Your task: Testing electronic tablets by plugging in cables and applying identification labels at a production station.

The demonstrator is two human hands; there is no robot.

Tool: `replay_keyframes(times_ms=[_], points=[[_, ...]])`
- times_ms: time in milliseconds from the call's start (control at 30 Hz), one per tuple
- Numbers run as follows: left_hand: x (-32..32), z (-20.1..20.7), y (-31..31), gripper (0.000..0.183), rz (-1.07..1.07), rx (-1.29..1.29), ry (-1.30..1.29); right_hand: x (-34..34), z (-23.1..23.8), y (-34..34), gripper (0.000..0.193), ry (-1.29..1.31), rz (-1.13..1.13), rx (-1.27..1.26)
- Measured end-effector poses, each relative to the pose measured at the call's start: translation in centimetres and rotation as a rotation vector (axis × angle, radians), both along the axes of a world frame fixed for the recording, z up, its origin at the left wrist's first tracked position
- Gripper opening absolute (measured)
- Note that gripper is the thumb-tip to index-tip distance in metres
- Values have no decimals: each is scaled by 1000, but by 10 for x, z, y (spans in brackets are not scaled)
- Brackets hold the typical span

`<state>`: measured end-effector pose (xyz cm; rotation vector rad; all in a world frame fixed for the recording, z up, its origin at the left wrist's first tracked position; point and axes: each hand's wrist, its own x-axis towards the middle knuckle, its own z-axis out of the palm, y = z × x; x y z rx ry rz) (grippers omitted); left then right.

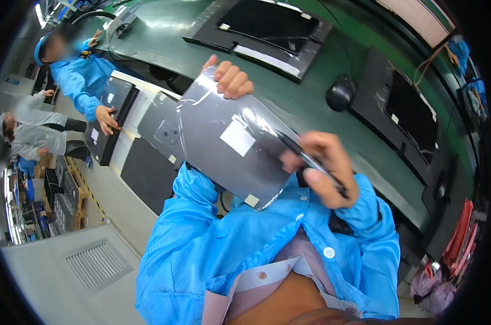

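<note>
Beside the green bench [291, 103], a grey film-covered panel [210, 146] is tilted — left hand [232, 79] curled over its top edge, right hand [340, 168] pinching a slim black tool [302, 150]; steady bracing and light touch should spare the film [201, 99].

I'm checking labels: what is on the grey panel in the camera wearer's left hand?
On the grey panel sit a white label and, near the lower edge, a small pale sticker. The far side is hidden.

Factory workshop, long green workbench [167, 38], blue-smocked co-worker [75, 81], loaded wooden pallet [83, 190]
</note>
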<state>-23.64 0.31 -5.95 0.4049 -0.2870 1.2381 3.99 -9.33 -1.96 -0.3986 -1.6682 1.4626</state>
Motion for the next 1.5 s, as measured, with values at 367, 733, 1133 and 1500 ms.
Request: replay_keyframes(times_ms=[367, 733, 1133, 1500], points=[[73, -15, -21, 53, -325, -204, 46, -22, -28, -8, 16, -275, -381, 122], [65, -18, -17, 54, -306, -180, 37, -24, -39, -2, 17, -229, -275, -86], [-4, -17, -53, 54, 138, -356, 109, -47, -60, 13, 27, -244, -110, -412], [-42, -41, -242, 51, 801, -690, 704, -122, -63, 20, 28, -364, 51, -234]])
